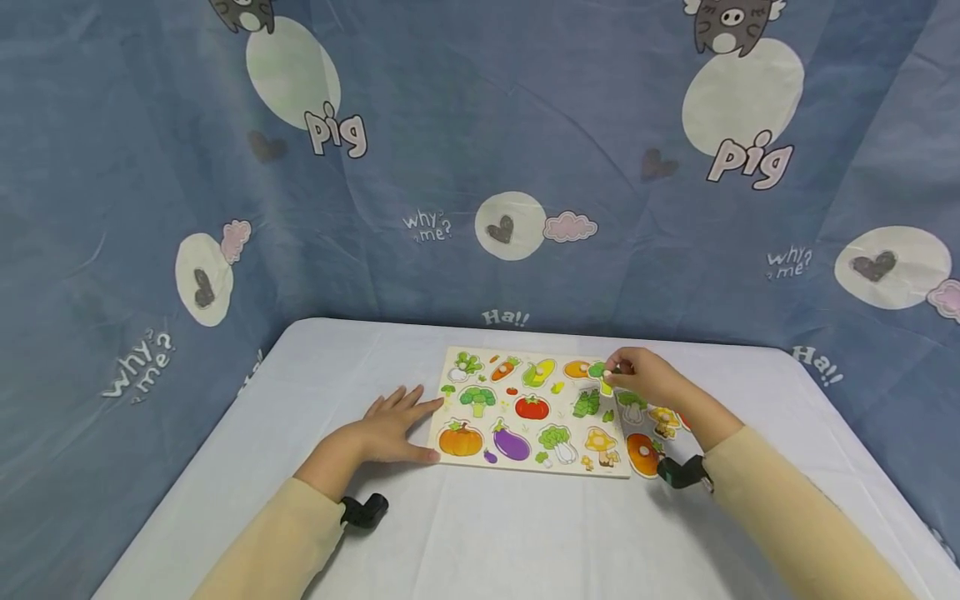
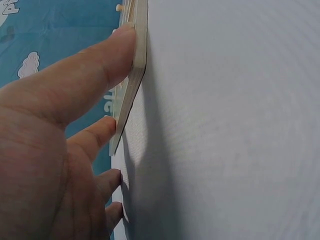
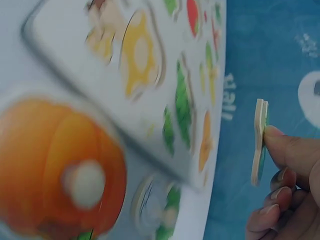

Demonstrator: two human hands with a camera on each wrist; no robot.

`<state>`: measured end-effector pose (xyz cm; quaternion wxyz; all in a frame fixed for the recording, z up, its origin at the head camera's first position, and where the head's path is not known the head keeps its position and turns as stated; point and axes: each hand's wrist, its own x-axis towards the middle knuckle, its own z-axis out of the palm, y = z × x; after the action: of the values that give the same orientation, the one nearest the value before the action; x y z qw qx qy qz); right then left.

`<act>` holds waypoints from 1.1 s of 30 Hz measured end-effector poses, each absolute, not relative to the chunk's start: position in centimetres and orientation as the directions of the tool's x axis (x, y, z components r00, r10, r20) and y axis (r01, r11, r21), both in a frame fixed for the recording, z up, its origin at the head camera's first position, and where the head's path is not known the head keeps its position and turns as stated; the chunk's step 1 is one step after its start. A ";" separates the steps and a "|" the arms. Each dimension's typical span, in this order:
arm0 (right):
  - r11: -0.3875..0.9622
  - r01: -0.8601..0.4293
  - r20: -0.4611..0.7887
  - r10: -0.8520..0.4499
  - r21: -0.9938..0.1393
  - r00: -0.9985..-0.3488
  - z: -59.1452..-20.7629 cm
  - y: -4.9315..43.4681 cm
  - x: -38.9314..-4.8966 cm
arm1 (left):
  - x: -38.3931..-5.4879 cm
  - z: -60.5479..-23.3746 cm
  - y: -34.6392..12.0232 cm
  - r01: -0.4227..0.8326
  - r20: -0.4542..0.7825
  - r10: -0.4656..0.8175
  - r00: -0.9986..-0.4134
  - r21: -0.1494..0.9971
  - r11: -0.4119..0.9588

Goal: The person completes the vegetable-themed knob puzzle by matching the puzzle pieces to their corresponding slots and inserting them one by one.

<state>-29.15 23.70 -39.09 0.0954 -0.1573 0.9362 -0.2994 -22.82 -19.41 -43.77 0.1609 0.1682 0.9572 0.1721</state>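
A flat wooden vegetable puzzle board (image 1: 561, 408) lies on the table, with pictures of tomato, eggplant, corn, pumpkin and others. My left hand (image 1: 397, 429) rests at its left side, fingers spread; in the left wrist view the thumb (image 2: 107, 60) touches the board's edge (image 2: 137, 70). Above the board's upper right corner, my right hand (image 1: 647, 375) pinches a broccoli puzzle piece (image 1: 602, 374) between thumb and fingers. The right wrist view catches that thin piece (image 3: 259, 142) edge-on, held upright. Its lower end hangs apart from the board.
Loose pieces lie beside the board's right edge: a pumpkin piece (image 1: 641, 456) with a pale knob, a mushroom piece (image 1: 664, 421) and a leafy green-and-white piece (image 1: 632, 408). My right forearm partly covers a red one. A blue patterned curtain (image 1: 420, 283) hangs behind the white table (image 1: 525, 542).
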 end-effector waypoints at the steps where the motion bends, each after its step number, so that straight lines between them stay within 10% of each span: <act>1: 0.763 -0.245 -0.082 -0.362 -0.598 -0.928 -39.0 23.4 -29.1 | -22.8 -43.8 -19.4 0.267 -0.250 0.377 -0.892 0.383 0.884; 33: 0.615 -0.349 -0.069 -0.551 -0.707 -0.832 -40.5 9.3 -28.7 | -23.1 -44.1 -19.5 0.282 -0.236 0.385 -0.892 0.374 0.884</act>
<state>-28.70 9.29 -40.50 0.1412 -0.2534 0.8874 -0.3583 -23.09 -19.47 -44.13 0.1536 0.1739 0.9582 0.1671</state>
